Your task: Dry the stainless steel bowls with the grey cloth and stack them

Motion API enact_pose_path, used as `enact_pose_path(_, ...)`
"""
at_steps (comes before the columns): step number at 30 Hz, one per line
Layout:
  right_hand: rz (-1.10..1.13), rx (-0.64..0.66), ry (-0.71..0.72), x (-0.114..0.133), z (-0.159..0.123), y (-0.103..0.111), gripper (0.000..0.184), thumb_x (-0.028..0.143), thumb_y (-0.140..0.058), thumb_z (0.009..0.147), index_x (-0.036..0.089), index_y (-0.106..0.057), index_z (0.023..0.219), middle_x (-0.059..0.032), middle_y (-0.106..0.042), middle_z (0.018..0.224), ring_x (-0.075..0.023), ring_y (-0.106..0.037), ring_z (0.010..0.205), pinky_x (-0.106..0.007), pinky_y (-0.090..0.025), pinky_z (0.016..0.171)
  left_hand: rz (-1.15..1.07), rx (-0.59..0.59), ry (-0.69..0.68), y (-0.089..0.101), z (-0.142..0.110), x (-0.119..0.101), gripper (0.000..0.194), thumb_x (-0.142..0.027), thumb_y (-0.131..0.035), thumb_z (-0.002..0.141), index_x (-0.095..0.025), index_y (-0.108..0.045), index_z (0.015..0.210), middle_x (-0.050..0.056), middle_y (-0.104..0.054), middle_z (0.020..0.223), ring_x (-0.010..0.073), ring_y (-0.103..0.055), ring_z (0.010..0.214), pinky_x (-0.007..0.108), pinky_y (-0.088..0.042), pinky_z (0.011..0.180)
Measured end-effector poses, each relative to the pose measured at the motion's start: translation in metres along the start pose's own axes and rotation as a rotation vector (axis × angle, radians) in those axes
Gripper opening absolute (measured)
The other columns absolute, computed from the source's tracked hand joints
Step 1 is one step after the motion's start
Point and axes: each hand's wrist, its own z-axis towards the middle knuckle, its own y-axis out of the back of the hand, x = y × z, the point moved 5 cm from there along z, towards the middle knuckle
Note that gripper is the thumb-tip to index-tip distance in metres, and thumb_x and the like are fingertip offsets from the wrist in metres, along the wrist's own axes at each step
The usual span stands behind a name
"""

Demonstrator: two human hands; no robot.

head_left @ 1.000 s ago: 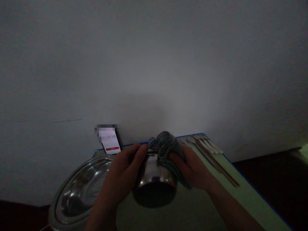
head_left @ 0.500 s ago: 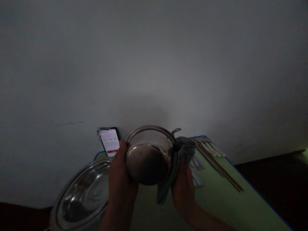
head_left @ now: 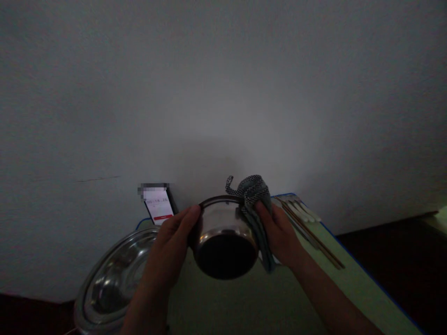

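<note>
A small steel bowl point(head_left: 223, 232) is held up over the table, its dark underside turned towards me. My left hand point(head_left: 171, 246) grips the bowl's left side with fingers curled round the rim. My right hand point(head_left: 277, 232) presses a checked grey cloth point(head_left: 253, 195) against the bowl's right rim, the cloth bunched over the edge and hanging down its side.
A large steel basin point(head_left: 111, 284) sits at the table's left. A phone point(head_left: 159, 207) with a lit screen leans on the wall behind. Spoons and chopsticks point(head_left: 307, 223) lie in a row at the right of the green table point(head_left: 244, 307). The room is dim.
The bowl has turned from showing its inside to showing its underside, and the cloth has moved from below its right side up onto the rim.
</note>
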Motion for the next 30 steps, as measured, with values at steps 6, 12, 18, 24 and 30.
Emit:
enact_pose_path(6,-0.067,-0.305,-0.011,-0.022,-0.026,-0.012,0.037,0.046,-0.034,0.095,0.025,-0.065,0.093,-0.0042,-0.065,0.078,-0.0188,-0.062,0.071,-0.030,-0.050,0.061,-0.312,-0.152,0.113,-0.017,-0.003,0.012,0.025,-0.042,-0.069,0.071,-0.019,-0.066,0.061,-0.001,-0.060,0.053,0.0125,-0.051,0.046,0.024,-0.040,0.044)
enact_pose_path(12,-0.183,-0.377,0.075,-0.031,-0.028,-0.015,0.034,0.042,-0.037,0.094,0.025,-0.063,0.109,-0.0061,-0.066,0.086,-0.0231,-0.063,0.082,-0.034,-0.050,0.068,-0.060,-0.277,-0.099,-0.014,-0.004,0.013,0.006,-0.021,-0.070,0.070,-0.024,-0.066,0.068,0.001,-0.063,0.072,0.0219,-0.060,0.083,0.025,-0.045,0.062)
enact_pose_path(18,-0.064,-0.374,-0.012,-0.006,-0.007,0.016,0.041,0.056,-0.038,0.090,0.024,-0.059,0.075,-0.0013,-0.057,0.065,-0.0171,-0.055,0.061,-0.028,-0.045,0.055,0.030,-0.074,-0.309,-0.024,-0.015,-0.003,0.027,-0.031,-0.057,0.085,-0.031,-0.063,0.111,0.001,-0.063,0.105,0.0177,-0.058,0.094,0.024,-0.045,0.074)
enact_pose_path(24,-0.036,-0.295,0.059,0.006,-0.006,0.021,0.040,0.054,-0.046,0.088,0.022,-0.055,0.067,0.0019,-0.052,0.059,-0.0131,-0.047,0.054,-0.024,-0.039,0.049,0.132,0.057,-0.382,-0.029,-0.018,-0.012,0.030,-0.041,-0.055,0.087,-0.028,-0.065,0.112,0.003,-0.066,0.108,0.0181,-0.059,0.096,0.023,-0.044,0.078)
enact_pose_path(30,0.030,0.104,0.073,0.008,-0.003,0.006,0.034,0.050,-0.051,0.088,0.021,-0.062,0.073,0.0006,-0.062,0.069,-0.0146,-0.055,0.066,-0.024,-0.046,0.058,0.073,0.060,-0.165,-0.013,-0.010,-0.006,0.026,-0.048,-0.062,0.077,-0.023,-0.067,0.072,-0.003,-0.054,0.051,0.0116,-0.046,0.046,0.022,-0.034,0.042)
